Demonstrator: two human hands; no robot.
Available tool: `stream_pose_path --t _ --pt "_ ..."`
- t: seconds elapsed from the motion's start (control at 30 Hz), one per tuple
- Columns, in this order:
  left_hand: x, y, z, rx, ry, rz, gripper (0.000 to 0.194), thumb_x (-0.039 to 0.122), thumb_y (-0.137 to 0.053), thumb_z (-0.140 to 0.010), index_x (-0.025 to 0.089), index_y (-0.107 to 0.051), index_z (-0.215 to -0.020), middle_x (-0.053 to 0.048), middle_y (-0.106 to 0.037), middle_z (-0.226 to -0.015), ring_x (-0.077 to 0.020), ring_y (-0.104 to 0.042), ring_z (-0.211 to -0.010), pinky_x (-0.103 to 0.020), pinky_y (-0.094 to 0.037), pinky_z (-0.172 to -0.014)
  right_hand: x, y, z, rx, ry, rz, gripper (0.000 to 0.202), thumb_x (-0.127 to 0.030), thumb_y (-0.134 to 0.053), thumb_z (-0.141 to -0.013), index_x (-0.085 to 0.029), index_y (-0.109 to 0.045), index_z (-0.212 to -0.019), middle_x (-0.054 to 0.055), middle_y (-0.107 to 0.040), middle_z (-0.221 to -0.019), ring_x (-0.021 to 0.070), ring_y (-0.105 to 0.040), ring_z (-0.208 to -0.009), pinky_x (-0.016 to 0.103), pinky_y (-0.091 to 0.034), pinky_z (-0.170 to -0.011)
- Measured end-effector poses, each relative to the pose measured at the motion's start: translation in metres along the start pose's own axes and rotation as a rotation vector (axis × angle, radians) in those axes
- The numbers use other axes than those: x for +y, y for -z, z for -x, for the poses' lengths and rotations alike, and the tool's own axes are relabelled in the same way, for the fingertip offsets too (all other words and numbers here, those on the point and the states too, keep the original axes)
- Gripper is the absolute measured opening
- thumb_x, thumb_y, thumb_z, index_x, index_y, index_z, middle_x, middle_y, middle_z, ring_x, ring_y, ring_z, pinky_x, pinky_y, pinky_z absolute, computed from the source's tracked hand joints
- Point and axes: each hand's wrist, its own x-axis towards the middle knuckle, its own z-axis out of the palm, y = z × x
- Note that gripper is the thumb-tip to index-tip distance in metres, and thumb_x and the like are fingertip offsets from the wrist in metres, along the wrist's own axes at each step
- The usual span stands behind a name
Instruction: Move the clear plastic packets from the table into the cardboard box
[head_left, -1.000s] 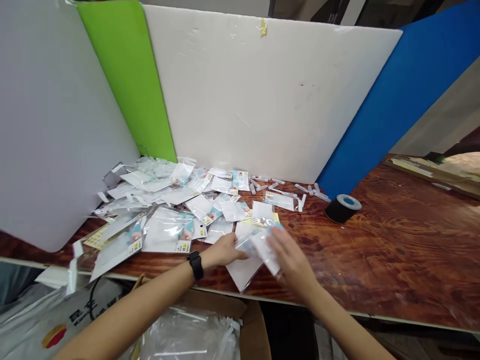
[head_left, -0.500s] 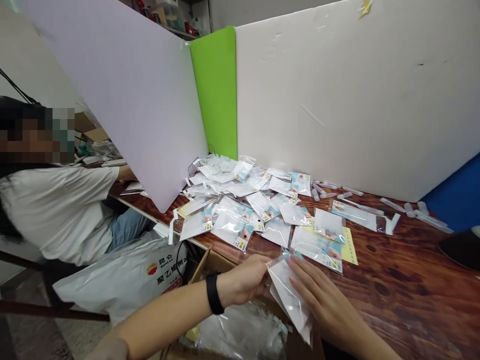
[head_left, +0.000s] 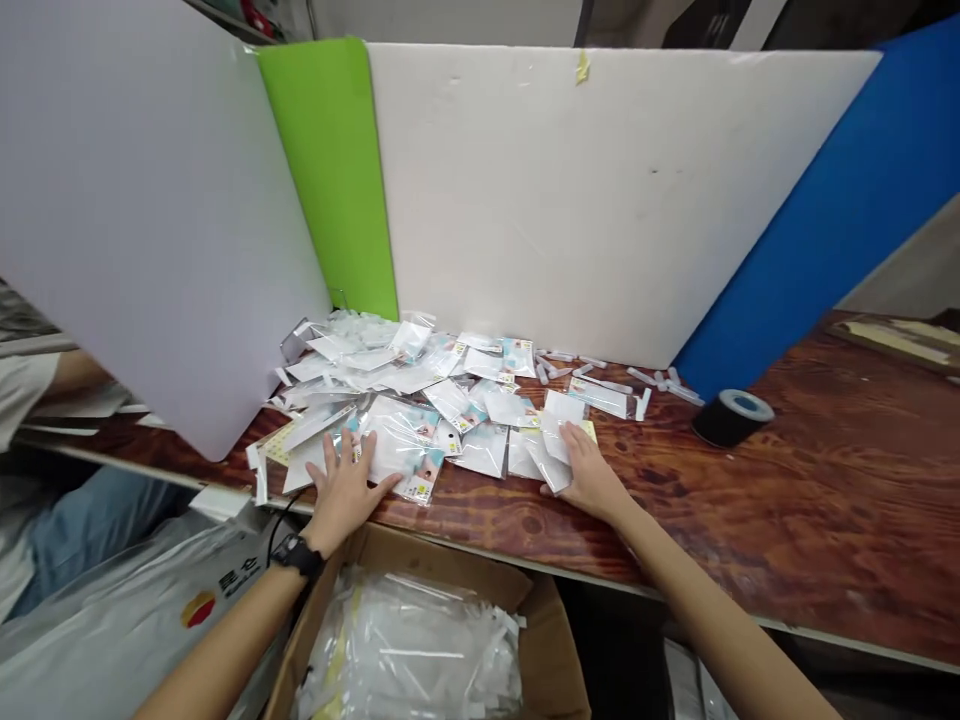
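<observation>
left hand (head_left: 346,487): fingers spread flat on the clear packets (head_left: 405,445) near the table (head_left: 787,500) edge, gripping nothing
right hand (head_left: 586,470): open, resting on the right end of the same pile
below: cardboard box (head_left: 480,590) of empty bags
off right: black tape roll (head_left: 731,416)

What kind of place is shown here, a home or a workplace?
Probably a small packing workshop: a pile of small plastic packets on a wooden table, foam boards dividing work spots, and a cardboard box of packets below.
</observation>
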Motion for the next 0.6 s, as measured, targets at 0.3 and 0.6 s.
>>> stream_pose_path --t 0.3,0.6 --pt "0.012 -0.003 -0.059 0.072 -0.14 0.016 0.071 0.058 -0.045 -0.085 0.014 -0.039 -0.14 -0.026 -0.016 -0.153 -0.0471 -0.004 -0.14 -0.074 -0.014 -0.099 -0.005 0.0 -0.026 -0.09 0.094 0.079 0.062 -0.008 -0.043 -0.082 -0.001 -0.028 -0.141 0.03 -0.033 -0.144 0.0401 -0.038 -0.13 0.056 -0.044 -0.095" --pt "0.056 -0.015 -0.039 0.174 -0.817 -0.024 0.055 0.038 -0.044 -0.09 0.007 -0.039 -0.135 -0.02 -0.032 -0.149 -0.0264 -0.017 -0.143 -0.046 -0.014 -0.116 -0.014 0.009 -0.025 -0.084 0.158 0.043 0.06 -0.011 -0.05 -0.08 -0.005 -0.037 -0.138 0.028 -0.037 -0.142 0.0387 -0.04 -0.129 0.057 -0.041 -0.098"
